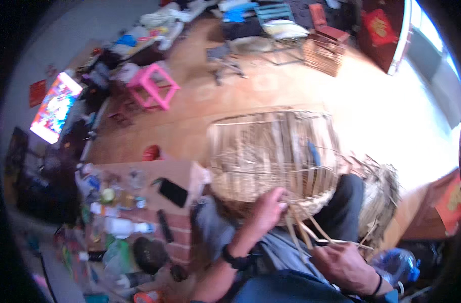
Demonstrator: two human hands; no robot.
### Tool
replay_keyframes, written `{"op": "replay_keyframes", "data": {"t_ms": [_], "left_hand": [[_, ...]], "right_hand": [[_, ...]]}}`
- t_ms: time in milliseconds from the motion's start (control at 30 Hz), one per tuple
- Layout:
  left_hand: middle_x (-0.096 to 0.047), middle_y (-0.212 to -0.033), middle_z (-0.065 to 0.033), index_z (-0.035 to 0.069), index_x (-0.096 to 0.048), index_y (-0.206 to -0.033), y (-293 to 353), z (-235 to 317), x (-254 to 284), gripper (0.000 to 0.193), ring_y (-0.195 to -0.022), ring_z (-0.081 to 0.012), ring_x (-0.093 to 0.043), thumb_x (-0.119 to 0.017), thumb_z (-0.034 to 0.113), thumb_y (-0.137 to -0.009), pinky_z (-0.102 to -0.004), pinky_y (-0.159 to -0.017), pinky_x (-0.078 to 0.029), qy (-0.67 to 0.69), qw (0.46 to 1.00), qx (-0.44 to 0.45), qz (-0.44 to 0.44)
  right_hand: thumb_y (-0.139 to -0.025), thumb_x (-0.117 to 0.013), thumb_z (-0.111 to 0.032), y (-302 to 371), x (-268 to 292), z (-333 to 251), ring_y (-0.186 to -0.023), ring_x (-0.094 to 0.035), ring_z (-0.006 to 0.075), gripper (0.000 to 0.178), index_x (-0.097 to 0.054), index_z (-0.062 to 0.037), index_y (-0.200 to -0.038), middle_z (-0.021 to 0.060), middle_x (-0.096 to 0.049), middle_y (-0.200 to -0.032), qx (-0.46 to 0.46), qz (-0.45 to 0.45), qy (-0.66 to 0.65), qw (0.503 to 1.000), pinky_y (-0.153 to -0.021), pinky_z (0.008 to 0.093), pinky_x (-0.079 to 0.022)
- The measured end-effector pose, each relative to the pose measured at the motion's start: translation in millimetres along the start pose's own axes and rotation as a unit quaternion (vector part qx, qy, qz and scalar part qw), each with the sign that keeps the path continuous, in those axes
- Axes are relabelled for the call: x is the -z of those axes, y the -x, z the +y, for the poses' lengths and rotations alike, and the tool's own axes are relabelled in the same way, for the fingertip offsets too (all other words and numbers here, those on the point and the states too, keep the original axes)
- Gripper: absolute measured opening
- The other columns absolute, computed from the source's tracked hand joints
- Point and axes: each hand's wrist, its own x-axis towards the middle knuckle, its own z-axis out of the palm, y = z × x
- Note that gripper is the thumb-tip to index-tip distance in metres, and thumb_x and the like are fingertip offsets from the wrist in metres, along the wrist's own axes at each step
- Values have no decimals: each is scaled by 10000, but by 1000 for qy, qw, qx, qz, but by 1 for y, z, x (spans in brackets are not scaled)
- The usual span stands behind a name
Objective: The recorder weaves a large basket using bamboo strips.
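A partly woven straw basket [240,166] leans across my lap, its upright strips and thin ribs facing me. My left hand [271,204], with a dark band on its wrist, is closed at the basket's near edge, thumb and fingers pressed together there. Several pale straw strips [300,230] run from that edge toward my right hand [341,265]. My right hand is a loose fist around strip ends, to the right of the left hand and nearer to me. Motion blurs the fingertips, and what lies inside the fist is partly hidden.
At left, a cluttered table [180,237] bears a black phone [173,192], a white bottle [120,227] and other items. A bundle of dry straw [382,197] lies right of my knee, near a clear plastic bottle [394,265]. A pink stool [154,86] stands beyond.
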Motion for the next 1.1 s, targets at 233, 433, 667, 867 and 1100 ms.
{"op": "replay_keyframes", "data": {"t_ms": [233, 433, 667, 867, 1100], "left_hand": [[-732, -1009, -176, 9, -637, -1123, -1, 18, 9, 238, -970, -343, -714, -701, 82, -906, -411, -851, -544, -44, 999, -11, 9], [-715, -1043, -198, 22, -616, -1153, -1, 15, 8, 256, -1003, -401, -687, -693, 50, -910, -444, -847, -536, -22, 1000, -4, 3], [-718, -1017, -172, 14, -628, -1154, -2, 11, 3, 238, -974, -341, -704, -656, 107, -937, -402, -871, -543, -26, 1000, 1, -8], [-664, -1110, -199, 17, -563, -1251, 4, -3, 3, 325, -1032, -406, -665, -634, 109, -948, -448, -885, -541, -27, 998, -57, -4], [-576, -1302, -177, -8, -540, -1322, 32, 6, 0, 403, -1215, -353, -593, -639, 25, -933, -427, -1028, -509, -121, 968, -159, 149]], "right_hand": [[-904, -603, -109, -9, -4, 6, -627, -633, 284, 134, -479, -57, -904, 53, -504, -689, 82, -25, -137, 987, -557, 465, -514], [-967, -607, -168, 24, -3, 3, -651, -665, 379, 162, -559, -46, -1062, 148, -621, -773, -139, -138, -164, 967, -554, 499, -517], [-940, -651, -130, 29, -15, 135, -692, -632, 391, 123, -647, -38, -859, 192, -596, -729, -233, 237, 29, 943, -605, 452, -476], [-911, -591, -84, -7, -53, 191, -664, -489, 248, 138, -541, -30, -794, 141, -477, -695, -282, 249, -74, 924, -624, 370, -427], [-795, -675, 16, -17, -43, 155, -858, -585, 377, 126, -560, -26, -826, 145, -557, -855, -170, 424, 185, 870, -708, 451, -451]]}}
